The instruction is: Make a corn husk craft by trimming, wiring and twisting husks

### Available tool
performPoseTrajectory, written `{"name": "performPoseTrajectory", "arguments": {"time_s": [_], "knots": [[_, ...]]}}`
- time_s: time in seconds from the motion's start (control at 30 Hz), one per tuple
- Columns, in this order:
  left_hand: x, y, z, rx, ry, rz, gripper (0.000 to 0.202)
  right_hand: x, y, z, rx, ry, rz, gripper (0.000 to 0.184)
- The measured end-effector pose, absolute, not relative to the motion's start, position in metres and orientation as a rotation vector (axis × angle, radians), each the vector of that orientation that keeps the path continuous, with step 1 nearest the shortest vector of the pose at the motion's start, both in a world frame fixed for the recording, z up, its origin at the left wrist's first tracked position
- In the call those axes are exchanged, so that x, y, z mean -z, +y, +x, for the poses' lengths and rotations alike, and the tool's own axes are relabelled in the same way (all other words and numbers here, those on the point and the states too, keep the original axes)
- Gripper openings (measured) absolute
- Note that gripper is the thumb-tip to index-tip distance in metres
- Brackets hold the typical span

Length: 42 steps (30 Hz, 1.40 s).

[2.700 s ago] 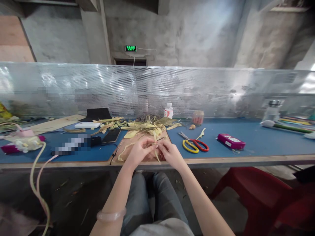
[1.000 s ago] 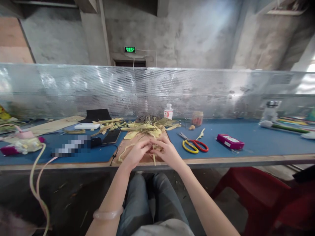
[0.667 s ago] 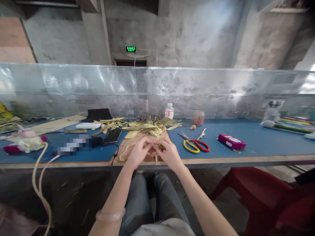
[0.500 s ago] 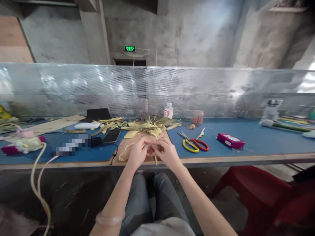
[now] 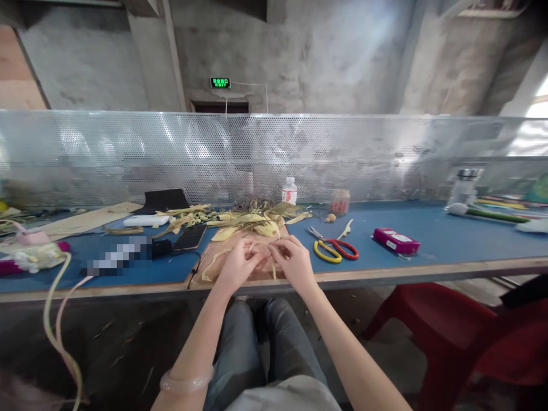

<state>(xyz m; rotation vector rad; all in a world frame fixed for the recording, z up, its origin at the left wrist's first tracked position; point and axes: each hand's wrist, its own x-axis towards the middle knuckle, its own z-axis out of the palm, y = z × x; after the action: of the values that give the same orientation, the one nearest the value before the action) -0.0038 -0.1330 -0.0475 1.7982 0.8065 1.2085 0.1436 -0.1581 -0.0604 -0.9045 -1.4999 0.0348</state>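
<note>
My left hand [image 5: 237, 264] and my right hand [image 5: 293, 262] meet over a brown board [image 5: 222, 264] at the near edge of the blue table [image 5: 432, 242]. Both hands pinch thin pale yellow leaf strips [image 5: 273, 268] between their fingertips; the strips hang down between the hands. A heap of yellow-green dried leaves [image 5: 252, 220] lies just beyond the hands. A pale bangle [image 5: 185, 381] is on my left wrist.
Yellow and red scissors [image 5: 333, 248] lie right of the hands, then a magenta box [image 5: 395, 240]. A white bottle [image 5: 290, 190], a small jar [image 5: 339, 202], a black phone [image 5: 190, 236] and a white case [image 5: 141, 220] lie behind. A perforated metal screen [image 5: 368, 154] backs the table. Red chair [image 5: 462, 337] at right.
The hands stayed together over the board, working the strips with small finger movements. The camera view shifted slightly to the right.
</note>
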Motion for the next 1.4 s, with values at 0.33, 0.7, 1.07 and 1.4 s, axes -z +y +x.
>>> {"name": "performPoseTrajectory", "arguments": {"time_s": [0.33, 0.7, 1.07, 1.4], "knots": [[0.049, -0.135, -0.002, -0.919, 0.826, 2.158, 0.020, 0.060, -0.159, 0.143, -0.031, -1.476, -0.899, 0.014], [0.044, -0.133, -0.010, -0.835, 0.699, 2.175, 0.017, 0.062, -0.158, 0.142, -0.023, -1.468, -0.898, 0.014], [0.044, -0.131, -0.003, -1.067, 0.762, 1.949, 0.031, 0.056, -0.157, 0.150, -0.234, -1.591, -0.835, 0.023], [0.045, -0.124, 0.003, -1.305, 0.772, 1.928, 0.023, 0.060, -0.156, 0.146, -0.435, -1.581, -0.822, 0.051]]}}
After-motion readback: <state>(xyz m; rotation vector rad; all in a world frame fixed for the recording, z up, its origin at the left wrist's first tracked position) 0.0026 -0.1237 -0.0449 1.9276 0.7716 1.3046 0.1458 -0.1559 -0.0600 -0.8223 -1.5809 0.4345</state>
